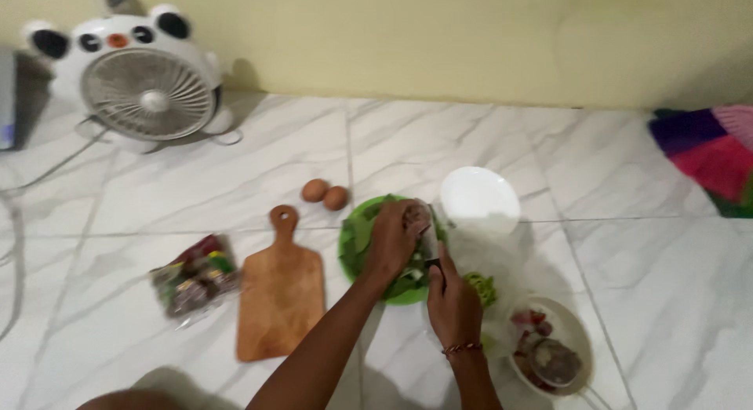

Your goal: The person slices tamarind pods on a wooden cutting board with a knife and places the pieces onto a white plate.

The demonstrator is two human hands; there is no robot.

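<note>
My left hand [391, 241] reaches over a green bowl [350, 236] of leafy greens and grips a small reddish-purple onion [416, 217]. My right hand [450, 300], with a beaded bracelet at the wrist, holds a knife [431, 245] by its dark handle, the blade pointing up toward the onion. The blade's tip is blurred. Both hands work above the bowl's right side.
A white plate [479, 199] lies just beyond the bowl. Two brown eggs [325, 194], a wooden cutting board [280, 294] and a plastic bag of produce [194, 280] sit left. A bowl of scraps [551, 354] is right. A panda-shaped fan [140, 76] and colourful mat [710, 153] lie farther off.
</note>
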